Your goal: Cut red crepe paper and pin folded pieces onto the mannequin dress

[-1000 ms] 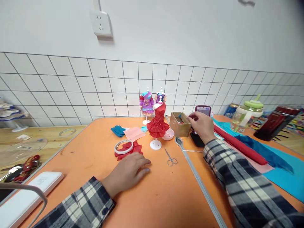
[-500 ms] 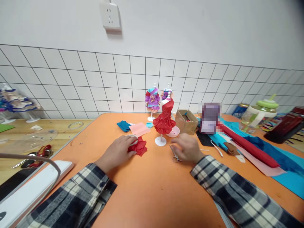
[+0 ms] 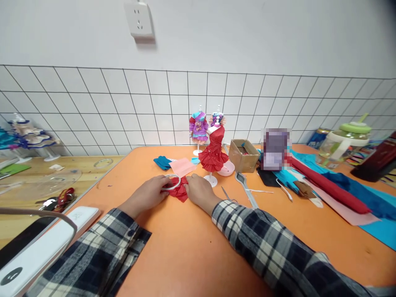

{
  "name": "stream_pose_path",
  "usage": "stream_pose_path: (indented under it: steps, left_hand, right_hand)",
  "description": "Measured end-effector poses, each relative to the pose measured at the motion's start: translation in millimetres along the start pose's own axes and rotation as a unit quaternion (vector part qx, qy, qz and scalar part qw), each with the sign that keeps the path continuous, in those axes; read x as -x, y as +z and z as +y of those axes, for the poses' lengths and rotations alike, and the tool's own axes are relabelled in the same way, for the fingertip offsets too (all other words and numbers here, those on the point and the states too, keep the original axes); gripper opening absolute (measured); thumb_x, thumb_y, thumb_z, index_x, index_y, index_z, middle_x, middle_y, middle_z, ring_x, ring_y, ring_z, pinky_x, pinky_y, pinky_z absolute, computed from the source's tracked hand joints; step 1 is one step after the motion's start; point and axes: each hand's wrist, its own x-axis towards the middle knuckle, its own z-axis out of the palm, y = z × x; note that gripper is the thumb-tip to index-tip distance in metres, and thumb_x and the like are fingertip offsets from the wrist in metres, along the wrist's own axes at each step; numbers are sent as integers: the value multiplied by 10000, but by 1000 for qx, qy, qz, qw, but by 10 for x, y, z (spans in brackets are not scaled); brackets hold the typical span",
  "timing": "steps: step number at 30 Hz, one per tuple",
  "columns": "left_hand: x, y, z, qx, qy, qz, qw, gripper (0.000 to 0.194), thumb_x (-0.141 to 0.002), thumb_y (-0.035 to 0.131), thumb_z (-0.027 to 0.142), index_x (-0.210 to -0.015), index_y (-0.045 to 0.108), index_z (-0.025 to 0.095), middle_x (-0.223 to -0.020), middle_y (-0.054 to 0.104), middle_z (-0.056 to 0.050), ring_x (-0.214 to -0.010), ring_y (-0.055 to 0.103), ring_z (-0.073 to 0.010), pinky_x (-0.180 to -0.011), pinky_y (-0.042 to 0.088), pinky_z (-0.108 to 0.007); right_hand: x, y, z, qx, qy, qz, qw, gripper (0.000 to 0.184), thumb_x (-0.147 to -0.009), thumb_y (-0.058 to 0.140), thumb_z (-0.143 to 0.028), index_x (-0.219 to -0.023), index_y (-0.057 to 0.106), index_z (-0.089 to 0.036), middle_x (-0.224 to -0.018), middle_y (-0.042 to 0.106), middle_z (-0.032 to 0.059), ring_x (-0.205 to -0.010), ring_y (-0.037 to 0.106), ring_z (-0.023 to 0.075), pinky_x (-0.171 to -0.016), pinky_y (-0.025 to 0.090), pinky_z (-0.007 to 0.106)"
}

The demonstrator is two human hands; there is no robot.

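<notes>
A folded piece of red pleated paper (image 3: 180, 191) lies on the orange table (image 3: 198, 247), with a white tape ring (image 3: 172, 182) on top of it. My left hand (image 3: 148, 193) grips the tape ring and the paper's left side, fingers curled. My right hand (image 3: 200, 191) pinches the paper's right edge. Just behind stands a small white mannequin in a red paper dress (image 3: 214, 153). A second mannequin in a purple dress (image 3: 198, 128) stands at the wall.
Small scissors (image 3: 227, 194) lie right of my right hand. A brown cardboard box (image 3: 245, 155), pink dish (image 3: 228, 168), pink sheet (image 3: 182, 166) and blue scrap (image 3: 162, 162) sit further back. Red and blue paper rolls (image 3: 328, 185), a phone and a green-lidded bottle (image 3: 346, 142) fill the right.
My right hand came back from the cardboard box, passed the scissors and now holds the red paper. My left hand moved onto the tape ring and paper.
</notes>
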Motion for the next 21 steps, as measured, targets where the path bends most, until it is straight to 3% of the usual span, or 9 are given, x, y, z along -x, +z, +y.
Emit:
stream_pose_path:
  steps: [6,12,17,21]
  left_hand:
    - [6,-10,49,-6,42,-10,999,288,-777,495,156,-999,669,211,-983,675,-75,-898,631,-239,-753,456,-302]
    - [24,-16,68,-4,41,-4,999,280,-783,487,170,-980,679,220,-973,688,-77,-891,639,-244,-762,460,-315]
    - [4,0,51,13,14,-8,1000,262,-792,496,221,-981,676,211,-985,705,-74,-893,648,-250,-748,471,-311]
    - [6,4,37,15,16,-9,1000,287,-809,486,237,-1023,676,214,-1016,718,-71,-933,648,-258,-768,476,-310]
  right_hand:
    - [12,8,101,-50,40,14,998,133,-850,557,-221,-866,686,-190,-906,707,58,-841,630,182,-671,397,262]
    - [96,-88,148,-95,42,54,993,154,-851,546,-198,-895,693,-206,-961,720,43,-896,628,168,-744,408,258]
    - [100,-74,234,-112,72,53,990,120,-810,574,-209,-833,691,-202,-834,727,36,-792,640,184,-671,407,266]
    - [125,-132,246,-131,79,69,986,129,-833,555,-228,-866,678,-207,-860,723,28,-792,633,162,-664,411,248]
